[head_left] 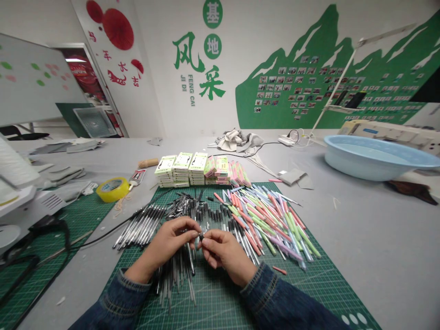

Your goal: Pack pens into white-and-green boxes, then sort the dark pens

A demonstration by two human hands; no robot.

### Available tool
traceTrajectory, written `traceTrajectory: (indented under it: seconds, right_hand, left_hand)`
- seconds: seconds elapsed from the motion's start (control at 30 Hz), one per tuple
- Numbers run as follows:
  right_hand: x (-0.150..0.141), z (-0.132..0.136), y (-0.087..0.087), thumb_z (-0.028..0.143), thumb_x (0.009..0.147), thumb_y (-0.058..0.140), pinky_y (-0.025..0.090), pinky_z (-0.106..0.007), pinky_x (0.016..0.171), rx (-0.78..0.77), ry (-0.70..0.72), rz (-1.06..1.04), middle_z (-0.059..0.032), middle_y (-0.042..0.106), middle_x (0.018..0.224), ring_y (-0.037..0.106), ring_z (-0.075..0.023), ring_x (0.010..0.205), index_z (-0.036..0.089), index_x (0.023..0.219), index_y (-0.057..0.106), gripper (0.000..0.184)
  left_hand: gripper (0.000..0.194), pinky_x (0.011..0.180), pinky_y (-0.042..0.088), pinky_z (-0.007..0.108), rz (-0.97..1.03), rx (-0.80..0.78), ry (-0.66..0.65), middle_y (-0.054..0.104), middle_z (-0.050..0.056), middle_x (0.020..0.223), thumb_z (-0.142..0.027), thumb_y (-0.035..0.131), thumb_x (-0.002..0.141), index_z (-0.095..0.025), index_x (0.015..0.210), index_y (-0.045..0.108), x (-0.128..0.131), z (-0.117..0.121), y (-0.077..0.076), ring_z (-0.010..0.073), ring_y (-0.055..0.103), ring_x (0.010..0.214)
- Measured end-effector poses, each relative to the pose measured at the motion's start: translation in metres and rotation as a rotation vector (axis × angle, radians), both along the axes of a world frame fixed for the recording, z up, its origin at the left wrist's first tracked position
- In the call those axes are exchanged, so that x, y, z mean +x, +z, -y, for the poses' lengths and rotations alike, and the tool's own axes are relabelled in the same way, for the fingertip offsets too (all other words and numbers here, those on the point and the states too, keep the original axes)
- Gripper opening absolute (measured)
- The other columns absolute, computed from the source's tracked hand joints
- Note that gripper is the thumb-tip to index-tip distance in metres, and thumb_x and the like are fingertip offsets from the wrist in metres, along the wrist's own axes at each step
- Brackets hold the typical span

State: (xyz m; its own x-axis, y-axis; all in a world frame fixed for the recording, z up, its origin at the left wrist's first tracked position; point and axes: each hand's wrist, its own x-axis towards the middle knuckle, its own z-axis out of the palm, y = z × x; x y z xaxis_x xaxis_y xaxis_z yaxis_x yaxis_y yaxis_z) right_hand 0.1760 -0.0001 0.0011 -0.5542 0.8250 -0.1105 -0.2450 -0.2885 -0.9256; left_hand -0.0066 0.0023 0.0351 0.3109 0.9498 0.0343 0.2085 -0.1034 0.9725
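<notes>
My left hand [177,235] and my right hand [225,252] meet over the green cutting mat [213,311], fingertips pinched together around a small dark piece [201,236]. It looks like a black pen part, but the fingers cover most of it. Under and beside my left hand lie clear pen barrels [173,279]. Black-tipped pen refills [140,227] are lined up to the left. Small black pen parts [182,205] are heaped just beyond my hands. To the right spreads a pile of pastel pens [271,217] in red, green, blue and purple.
Stacked small boxes [180,169] stand behind the mat. Yellow tape [112,189] and a glue tube [138,177] lie left, near a sewing machine [30,211]. A blue basin [374,158] sits at right. Crumpled cloth [233,140] and a power strip [287,140] are at the back.
</notes>
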Motion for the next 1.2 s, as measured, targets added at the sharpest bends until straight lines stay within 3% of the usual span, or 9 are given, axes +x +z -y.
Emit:
traceTrajectory:
  seconds: [0.1, 0.2, 0.37, 0.6, 0.7, 0.8, 0.9, 1.0, 1.2]
  right_hand:
    - [-0.001, 0.001, 0.001, 0.042, 0.077, 0.066, 0.02, -0.016, 0.037, -0.022, -0.043, -0.02, 0.0038, 0.057, 0.058, 0.044, -0.0033, 0.039, 0.014, 0.08, 0.059, 0.029]
    - [-0.003, 0.0, -0.002, 0.046, 0.075, 0.067, 0.03, -0.016, 0.038, -0.007, -0.054, -0.04, 0.0028, 0.059, 0.061, 0.051, -0.0062, 0.043, 0.015, 0.08, 0.056, 0.033]
    - [-0.006, -0.002, -0.009, 0.049, 0.076, 0.065, 0.041, -0.02, 0.044, 0.037, -0.04, 0.02, 0.002, 0.059, 0.057, 0.053, -0.0082, 0.044, 0.013, 0.08, 0.059, 0.036]
    - [-0.007, -0.003, -0.011, 0.052, 0.078, 0.06, 0.043, -0.021, 0.045, 0.071, -0.043, 0.065, 0.0014, 0.06, 0.057, 0.054, -0.0092, 0.045, 0.013, 0.083, 0.062, 0.039]
    - [-0.005, -0.004, -0.011, 0.05, 0.078, 0.061, 0.044, -0.022, 0.047, 0.1, -0.152, 0.106, 0.001, 0.06, 0.062, 0.055, -0.0105, 0.051, 0.014, 0.087, 0.063, 0.037]
    - [-0.002, -0.006, -0.011, 0.045, 0.082, 0.058, 0.041, -0.021, 0.047, 0.155, -0.263, 0.159, 0.0016, 0.059, 0.062, 0.053, -0.01, 0.051, 0.016, 0.086, 0.063, 0.03]
    - [0.0, -0.007, -0.012, 0.041, 0.083, 0.056, 0.04, -0.021, 0.047, 0.201, -0.337, 0.198, 0.0016, 0.058, 0.061, 0.051, -0.0103, 0.051, 0.016, 0.084, 0.062, 0.025]
    - [0.002, -0.008, -0.013, 0.039, 0.084, 0.056, 0.039, -0.022, 0.047, 0.219, -0.379, 0.217, 0.0013, 0.058, 0.062, 0.051, -0.0113, 0.052, 0.017, 0.084, 0.061, 0.023]
    - [0.006, -0.01, -0.012, 0.028, 0.086, 0.05, 0.04, -0.024, 0.05, 0.281, -0.42, 0.314, 0.0011, 0.058, 0.064, 0.053, -0.0135, 0.055, 0.018, 0.086, 0.061, 0.015]
  left_hand:
    - [0.022, 0.061, 0.048, 0.025, 0.064, -0.053, 0.028, 0.062, 0.0, 0.077, -0.028, 0.065, 0.078, -0.018, 0.098, 0.065, 0.008, 0.0, -0.004, 0.0131, 0.058, 0.063]
    - [0.017, 0.054, 0.042, 0.021, 0.087, -0.061, 0.07, 0.061, 0.0, 0.077, -0.031, 0.066, 0.077, -0.016, 0.085, 0.068, 0.009, -0.003, -0.008, 0.01, 0.051, 0.057]
    - [0.022, 0.045, 0.033, 0.017, 0.327, -0.084, 0.357, 0.054, -0.004, 0.065, -0.035, 0.068, 0.076, -0.017, 0.089, 0.068, 0.001, -0.009, -0.014, 0.0074, 0.045, 0.053]
    - [0.035, 0.057, 0.046, 0.024, 0.257, -0.173, 0.195, 0.067, 0.005, 0.083, -0.037, 0.068, 0.076, -0.014, 0.103, 0.067, 0.007, -0.007, -0.014, 0.0121, 0.057, 0.062]
    - [0.044, 0.055, 0.044, 0.025, 0.042, -0.017, 0.407, 0.067, 0.005, 0.086, -0.045, 0.063, 0.077, -0.017, 0.11, 0.063, -0.026, -0.018, -0.013, 0.0156, 0.06, 0.066]
    - [0.038, 0.063, 0.045, 0.03, -0.571, 0.098, 0.707, 0.069, 0.007, 0.079, -0.044, 0.06, 0.076, -0.016, 0.101, 0.066, -0.072, -0.03, -0.014, 0.0233, 0.064, 0.073]
    - [0.034, 0.074, 0.045, 0.037, -1.063, 0.147, 0.696, 0.071, 0.014, 0.088, -0.038, 0.053, 0.081, -0.014, 0.1, 0.068, -0.101, -0.035, -0.018, 0.0313, 0.064, 0.086]
    - [0.034, 0.078, 0.044, 0.039, -1.23, 0.151, 0.637, 0.069, 0.017, 0.099, -0.034, 0.048, 0.083, -0.015, 0.104, 0.066, -0.105, -0.034, -0.024, 0.0333, 0.063, 0.092]
    - [0.032, 0.072, 0.045, 0.038, -1.262, 0.118, 0.674, 0.067, 0.017, 0.102, -0.035, 0.047, 0.084, -0.016, 0.104, 0.063, -0.098, -0.032, -0.024, 0.0333, 0.063, 0.092]
